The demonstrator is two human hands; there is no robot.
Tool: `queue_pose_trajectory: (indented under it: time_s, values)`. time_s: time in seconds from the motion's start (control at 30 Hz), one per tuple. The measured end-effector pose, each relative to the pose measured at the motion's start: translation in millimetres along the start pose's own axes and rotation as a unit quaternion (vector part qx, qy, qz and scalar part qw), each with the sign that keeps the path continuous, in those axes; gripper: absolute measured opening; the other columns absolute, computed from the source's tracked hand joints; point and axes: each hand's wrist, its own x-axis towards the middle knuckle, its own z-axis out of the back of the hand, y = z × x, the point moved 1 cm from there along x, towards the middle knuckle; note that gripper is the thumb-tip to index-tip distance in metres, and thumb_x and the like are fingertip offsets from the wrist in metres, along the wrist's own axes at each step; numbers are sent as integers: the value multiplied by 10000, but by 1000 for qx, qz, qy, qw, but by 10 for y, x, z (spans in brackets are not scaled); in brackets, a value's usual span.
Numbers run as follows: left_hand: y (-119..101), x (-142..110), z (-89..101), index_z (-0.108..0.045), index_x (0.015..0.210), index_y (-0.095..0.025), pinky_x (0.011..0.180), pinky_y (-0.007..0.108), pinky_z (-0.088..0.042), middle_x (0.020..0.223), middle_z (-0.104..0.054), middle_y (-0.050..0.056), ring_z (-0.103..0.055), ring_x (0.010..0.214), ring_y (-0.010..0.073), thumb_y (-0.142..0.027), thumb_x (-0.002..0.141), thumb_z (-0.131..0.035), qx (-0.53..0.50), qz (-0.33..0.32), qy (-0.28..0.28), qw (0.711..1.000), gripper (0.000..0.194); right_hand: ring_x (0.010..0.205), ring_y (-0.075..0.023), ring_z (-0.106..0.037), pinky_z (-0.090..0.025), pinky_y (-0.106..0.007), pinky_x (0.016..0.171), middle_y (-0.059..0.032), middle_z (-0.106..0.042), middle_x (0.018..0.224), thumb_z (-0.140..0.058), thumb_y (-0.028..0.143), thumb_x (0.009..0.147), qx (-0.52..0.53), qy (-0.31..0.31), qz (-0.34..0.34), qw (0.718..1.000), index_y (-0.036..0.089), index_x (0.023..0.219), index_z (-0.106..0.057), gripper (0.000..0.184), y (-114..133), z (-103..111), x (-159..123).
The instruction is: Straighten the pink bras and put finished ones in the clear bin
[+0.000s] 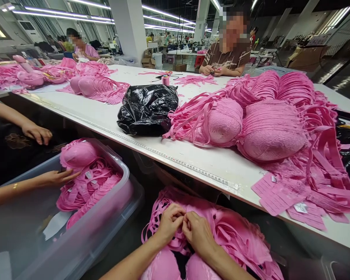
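Close together over my lap, my left hand [170,225] and my right hand [198,232] meet at the fingertips. Both are closed in a pinch, and whatever is between the fingers is too small or hidden to make out. Just below them lies a pink bra [160,265], its two padded cups facing up. Behind and around my hands spreads a heap of pink bras [233,229] with loose straps, draped over my lap. Dark cloth shows through between the straps.
A white table [198,165] with a measuring tape [163,155] along its edge bears stacked pink bras [274,128] and a black plastic bag [148,109]. At left, a co-worker's hand [56,177] reaches into a plastic tub [105,210]. Another person [229,58] sits across.
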Motion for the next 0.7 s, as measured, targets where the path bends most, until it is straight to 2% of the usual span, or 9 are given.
queue_pose_trajectory:
  time_s: [0.07,0.17,0.27,0.37,0.43,0.5,0.6,0.7]
  values:
    - [2,-6,23,-656,735,-176,722,278,-441,804,-628,41,-565,773,164,-95,707,-523,63,-52,15,997,158,498,-141,-549,-259,-252,475,-7,-597,593,-477,67,741,-15,9,-3,1000,171,665,-549,147,33,35,15]
    - [32,3,72,-615,739,-173,727,283,-449,776,-613,37,-558,758,157,-135,770,-495,77,-61,7,995,130,558,-150,-580,-302,-244,491,-18,-618,664,-465,99,792,-35,22,9,999,177,721,-569,148,52,259,93]
    - [99,39,119,-581,702,-163,598,246,-474,803,-567,32,-550,682,136,-193,755,-530,10,-10,5,1000,79,756,-208,-621,-390,-264,597,-68,-648,830,-466,169,842,-86,37,-26,995,182,927,-605,164,-56,592,218]
    - [155,83,126,-531,656,-160,490,216,-460,718,-540,-1,-539,547,104,-216,693,-581,-76,68,25,994,83,842,-255,-631,-432,-312,676,-120,-662,937,-490,177,831,-120,114,-114,980,156,1119,-579,302,-256,788,308]
    - [144,102,106,-507,660,-167,475,209,-450,595,-524,-34,-536,480,98,-208,680,-583,-94,104,26,990,89,907,-254,-624,-438,-315,733,-139,-644,1041,-482,117,803,-95,146,-124,977,135,1154,-568,362,-352,807,322]
    - [84,104,76,-504,690,-173,435,193,-418,546,-516,-53,-523,432,92,-203,678,-583,-96,137,8,986,86,960,-237,-608,-430,-304,785,-141,-612,1121,-447,51,775,-52,141,-106,983,130,1158,-567,409,-387,781,306]
    - [-55,82,28,-574,784,-165,370,165,-317,600,-530,-57,-456,378,55,-205,648,-632,-115,190,-12,975,153,891,-212,-618,-427,-290,772,-102,-652,996,-405,19,759,-3,131,-82,988,164,1071,-614,403,-361,745,248]
    - [-169,62,-16,-623,907,-146,379,162,-259,584,-528,-63,-394,366,30,-215,625,-692,-169,235,11,957,298,783,-196,-607,-427,-283,712,-66,-648,846,-397,28,748,24,112,-44,992,190,907,-649,339,-325,763,187]
